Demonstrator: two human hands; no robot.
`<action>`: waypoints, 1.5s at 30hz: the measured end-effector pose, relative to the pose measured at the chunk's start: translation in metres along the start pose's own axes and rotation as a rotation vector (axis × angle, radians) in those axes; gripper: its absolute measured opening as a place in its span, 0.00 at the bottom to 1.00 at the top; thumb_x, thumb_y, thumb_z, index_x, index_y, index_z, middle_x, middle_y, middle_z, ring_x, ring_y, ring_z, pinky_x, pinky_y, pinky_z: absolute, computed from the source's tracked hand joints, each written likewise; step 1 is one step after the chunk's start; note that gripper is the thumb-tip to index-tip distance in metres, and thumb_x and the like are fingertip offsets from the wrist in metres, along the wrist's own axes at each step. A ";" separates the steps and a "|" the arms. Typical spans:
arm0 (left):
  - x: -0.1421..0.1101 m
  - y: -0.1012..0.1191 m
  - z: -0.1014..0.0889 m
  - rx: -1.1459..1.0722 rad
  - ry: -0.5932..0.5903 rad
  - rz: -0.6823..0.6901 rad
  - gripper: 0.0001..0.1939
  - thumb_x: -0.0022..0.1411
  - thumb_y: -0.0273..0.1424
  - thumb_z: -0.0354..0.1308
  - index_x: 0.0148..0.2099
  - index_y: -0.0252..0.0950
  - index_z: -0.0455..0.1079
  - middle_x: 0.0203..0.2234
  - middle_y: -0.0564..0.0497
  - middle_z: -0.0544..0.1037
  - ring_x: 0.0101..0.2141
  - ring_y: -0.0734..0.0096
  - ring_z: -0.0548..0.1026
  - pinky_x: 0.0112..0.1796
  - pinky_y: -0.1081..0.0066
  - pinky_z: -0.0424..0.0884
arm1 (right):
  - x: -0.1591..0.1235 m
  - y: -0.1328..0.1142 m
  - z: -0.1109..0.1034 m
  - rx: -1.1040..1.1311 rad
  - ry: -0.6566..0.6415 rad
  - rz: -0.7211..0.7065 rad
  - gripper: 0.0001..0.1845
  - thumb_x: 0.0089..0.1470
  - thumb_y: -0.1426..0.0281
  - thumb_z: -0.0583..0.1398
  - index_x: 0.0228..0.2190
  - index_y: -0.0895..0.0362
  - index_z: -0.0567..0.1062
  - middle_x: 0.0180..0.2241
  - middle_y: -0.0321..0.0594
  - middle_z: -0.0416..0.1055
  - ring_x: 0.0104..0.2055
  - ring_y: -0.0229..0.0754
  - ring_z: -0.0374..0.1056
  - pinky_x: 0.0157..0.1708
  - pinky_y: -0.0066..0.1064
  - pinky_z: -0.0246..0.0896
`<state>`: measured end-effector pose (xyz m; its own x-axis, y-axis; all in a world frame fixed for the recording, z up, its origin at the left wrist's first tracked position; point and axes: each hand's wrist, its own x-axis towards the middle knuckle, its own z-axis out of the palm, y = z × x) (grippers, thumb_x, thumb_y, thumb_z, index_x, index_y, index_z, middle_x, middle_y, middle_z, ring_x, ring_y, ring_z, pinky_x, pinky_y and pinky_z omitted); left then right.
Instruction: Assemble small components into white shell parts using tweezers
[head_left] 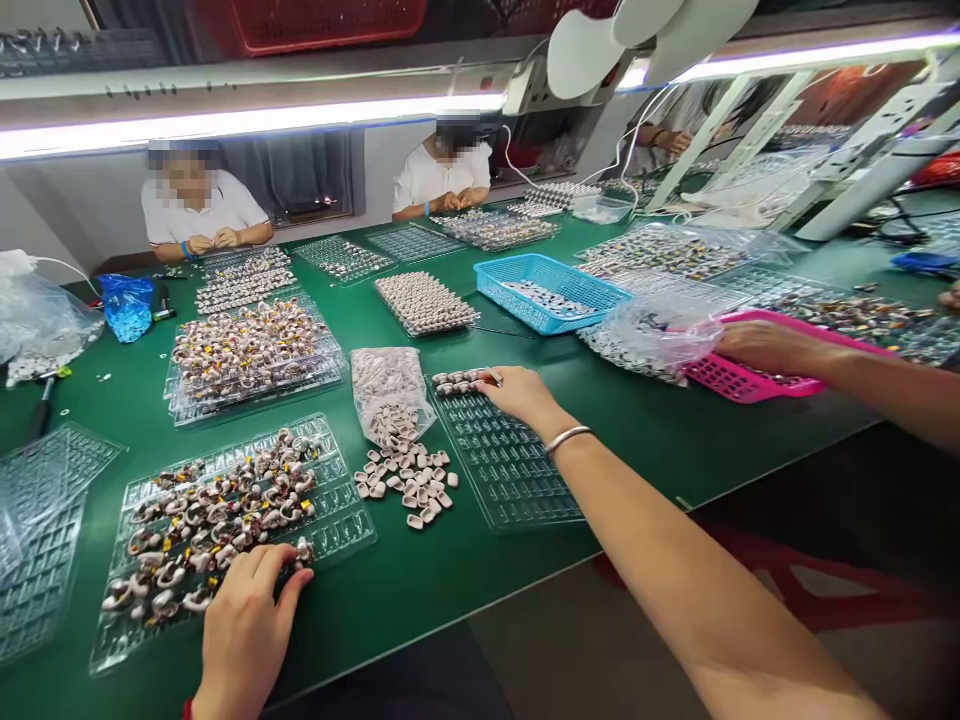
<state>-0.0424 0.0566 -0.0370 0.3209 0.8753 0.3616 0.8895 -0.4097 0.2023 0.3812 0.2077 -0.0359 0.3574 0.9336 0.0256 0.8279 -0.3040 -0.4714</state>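
Note:
My left hand (251, 615) is at the near edge of a clear blister tray (345, 535) heaped with small beige assemblies (225, 500), which look like earphone parts with dark and yellow bits. Its thumb and fingers close around one of these small beige earphone parts (303, 551). My right hand (521, 395), with a bangle at the wrist, reaches to the far end of a second clear tray (510, 470). Its fingertips pinch a small part at the end of a short row of beige pieces (454, 383); the fingers partly hide that part. Between the trays, beige caps (412, 480) spill from a clear bag (390, 385).
Stacked full trays (247, 350) stand at the back left. Behind are a tray of beige pieces (426, 303), a blue basket (551, 290) and a pink basket (750, 380) with a co-worker's arm (810, 355) over it. Two people sit across the table. A fan (585, 55) hangs above.

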 end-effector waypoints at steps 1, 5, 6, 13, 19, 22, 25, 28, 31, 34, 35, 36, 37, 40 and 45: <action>0.000 0.000 0.000 -0.020 0.011 0.004 0.12 0.67 0.38 0.51 0.38 0.38 0.73 0.31 0.49 0.81 0.33 0.61 0.79 0.33 0.66 0.74 | -0.001 -0.001 -0.004 0.012 0.013 -0.001 0.15 0.62 0.66 0.59 0.50 0.57 0.70 0.51 0.44 0.69 0.46 0.46 0.70 0.44 0.43 0.69; -0.001 0.004 -0.002 -0.162 0.075 0.009 0.10 0.66 0.34 0.52 0.39 0.38 0.73 0.31 0.48 0.81 0.32 0.62 0.80 0.34 0.66 0.75 | -0.030 -0.017 -0.017 0.100 0.092 -0.062 0.14 0.63 0.66 0.58 0.49 0.57 0.71 0.50 0.44 0.70 0.46 0.45 0.70 0.44 0.43 0.69; -0.002 0.007 -0.004 -0.214 0.085 0.000 0.08 0.65 0.33 0.53 0.39 0.38 0.73 0.32 0.48 0.81 0.32 0.63 0.80 0.34 0.67 0.75 | -0.045 -0.025 -0.017 0.139 0.090 -0.114 0.13 0.62 0.68 0.57 0.47 0.60 0.72 0.47 0.47 0.72 0.45 0.47 0.71 0.44 0.44 0.69; -0.011 0.043 -0.027 -0.635 -0.005 -0.085 0.05 0.61 0.25 0.59 0.39 0.38 0.73 0.30 0.51 0.81 0.30 0.69 0.79 0.29 0.74 0.75 | -0.203 -0.094 0.016 0.570 -0.306 -0.687 0.11 0.56 0.71 0.61 0.42 0.55 0.77 0.40 0.43 0.79 0.41 0.45 0.74 0.42 0.32 0.71; -0.021 0.055 -0.037 -0.789 -0.045 -0.186 0.05 0.58 0.24 0.62 0.38 0.36 0.73 0.29 0.50 0.81 0.28 0.69 0.78 0.29 0.74 0.75 | -0.248 -0.109 0.031 0.889 -0.438 -0.713 0.16 0.56 0.77 0.60 0.46 0.51 0.74 0.41 0.41 0.75 0.37 0.40 0.72 0.34 0.26 0.71; -0.022 0.055 -0.038 -0.857 -0.077 -0.227 0.05 0.57 0.24 0.63 0.37 0.36 0.74 0.29 0.50 0.82 0.28 0.69 0.79 0.29 0.75 0.74 | -0.249 -0.111 0.029 0.947 -0.432 -0.753 0.16 0.57 0.77 0.60 0.46 0.50 0.75 0.39 0.40 0.73 0.35 0.38 0.71 0.32 0.24 0.70; -0.022 0.056 -0.039 -0.915 -0.116 -0.266 0.04 0.57 0.26 0.64 0.37 0.35 0.75 0.29 0.50 0.83 0.28 0.70 0.79 0.30 0.75 0.74 | -0.249 -0.112 0.026 0.948 -0.429 -0.772 0.14 0.58 0.77 0.59 0.44 0.52 0.76 0.35 0.40 0.72 0.34 0.37 0.71 0.32 0.24 0.69; -0.022 0.056 -0.039 -0.962 -0.139 -0.280 0.04 0.56 0.27 0.65 0.37 0.35 0.75 0.29 0.49 0.83 0.28 0.69 0.79 0.30 0.74 0.75 | -0.250 -0.112 0.023 0.938 -0.468 -0.744 0.13 0.59 0.78 0.57 0.42 0.53 0.76 0.34 0.39 0.72 0.34 0.38 0.71 0.34 0.25 0.69; -0.024 0.055 -0.038 -0.979 -0.131 -0.234 0.08 0.55 0.27 0.67 0.38 0.36 0.76 0.31 0.48 0.83 0.30 0.67 0.79 0.30 0.73 0.76 | -0.250 -0.112 0.022 0.931 -0.479 -0.689 0.10 0.59 0.77 0.57 0.40 0.54 0.75 0.32 0.39 0.73 0.33 0.38 0.70 0.32 0.25 0.67; -0.025 0.054 -0.037 -0.896 -0.057 -0.142 0.07 0.54 0.26 0.67 0.37 0.37 0.76 0.29 0.49 0.81 0.29 0.67 0.78 0.28 0.74 0.75 | -0.252 -0.113 0.022 0.930 -0.485 -0.651 0.07 0.60 0.74 0.57 0.38 0.55 0.75 0.31 0.38 0.73 0.31 0.38 0.70 0.31 0.25 0.66; -0.025 0.054 -0.037 -0.857 -0.032 -0.116 0.06 0.54 0.26 0.67 0.37 0.38 0.77 0.28 0.49 0.80 0.28 0.68 0.77 0.28 0.74 0.74 | -0.252 -0.113 0.022 0.929 -0.491 -0.643 0.07 0.60 0.74 0.57 0.38 0.55 0.75 0.30 0.38 0.73 0.31 0.38 0.70 0.30 0.26 0.66; -0.025 0.053 -0.038 -0.824 -0.014 -0.099 0.06 0.54 0.25 0.67 0.36 0.38 0.77 0.28 0.49 0.80 0.28 0.69 0.77 0.27 0.74 0.74 | -0.252 -0.113 0.022 0.928 -0.499 -0.638 0.07 0.60 0.73 0.57 0.38 0.55 0.75 0.30 0.39 0.73 0.31 0.39 0.70 0.30 0.26 0.66; -0.024 0.053 -0.038 -0.804 -0.006 -0.094 0.06 0.55 0.25 0.66 0.36 0.38 0.78 0.28 0.49 0.79 0.27 0.69 0.76 0.27 0.74 0.73 | -0.253 -0.113 0.022 0.926 -0.507 -0.634 0.07 0.60 0.73 0.57 0.37 0.55 0.75 0.30 0.39 0.73 0.31 0.39 0.70 0.30 0.26 0.66; -0.021 0.053 -0.041 -0.834 -0.066 -0.142 0.04 0.56 0.28 0.66 0.37 0.37 0.79 0.27 0.48 0.79 0.27 0.69 0.76 0.28 0.74 0.73 | -0.252 -0.111 0.023 0.907 -0.543 -0.622 0.06 0.60 0.72 0.57 0.38 0.55 0.75 0.31 0.38 0.74 0.31 0.39 0.70 0.30 0.26 0.66; -0.018 0.053 -0.042 -1.058 -0.230 -0.349 0.11 0.56 0.39 0.66 0.34 0.37 0.80 0.25 0.48 0.78 0.26 0.69 0.75 0.28 0.73 0.71 | -0.250 -0.109 0.026 0.884 -0.593 -0.608 0.07 0.59 0.75 0.57 0.37 0.55 0.75 0.30 0.37 0.75 0.30 0.38 0.71 0.30 0.26 0.66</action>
<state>-0.0146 0.0083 0.0053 0.2588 0.9658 -0.0182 0.2563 -0.0505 0.9653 0.1905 0.0120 -0.0137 -0.4282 0.8906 0.1536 0.1304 0.2291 -0.9646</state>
